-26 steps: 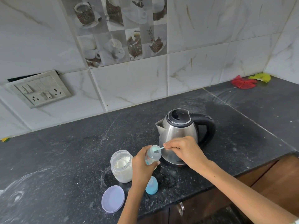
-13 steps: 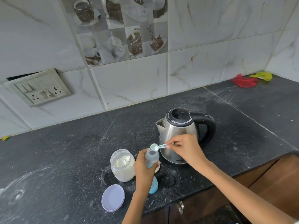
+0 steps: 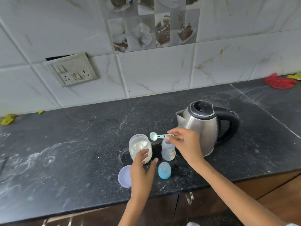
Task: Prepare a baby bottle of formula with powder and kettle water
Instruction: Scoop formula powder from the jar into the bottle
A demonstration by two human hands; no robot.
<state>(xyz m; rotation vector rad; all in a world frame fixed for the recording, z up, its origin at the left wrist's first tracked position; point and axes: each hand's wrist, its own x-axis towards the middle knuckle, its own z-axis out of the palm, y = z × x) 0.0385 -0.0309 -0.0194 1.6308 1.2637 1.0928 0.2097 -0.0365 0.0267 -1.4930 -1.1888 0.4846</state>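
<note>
On a dark stone tabletop below a tiled wall, a person is making up a baby bottle. Furthest left of the group lies a lilac jar lid, flat and partly hidden by the left hand. That hand gripped the bottle half a second ago; it has now let go and reaches with loose, spread fingers toward the open powder jar, its fingertips at the jar's near wall but not yet curled round it. Just right of the jar stands the baby bottle, upright and free on the tabletop, its neck uncapped, with its blue cap resting just in front. Above and between jar and bottle, the right hand pinches the handle of a small pale green scoop, whose bowl looks empty and has swung away from the bottle mouth toward the jar. Behind the right hand sits the steel kettle, lid closed, black handle pointing right. Judging by this, one scoop has gone in and another is about to be drawn; water has not yet been poured.
</note>
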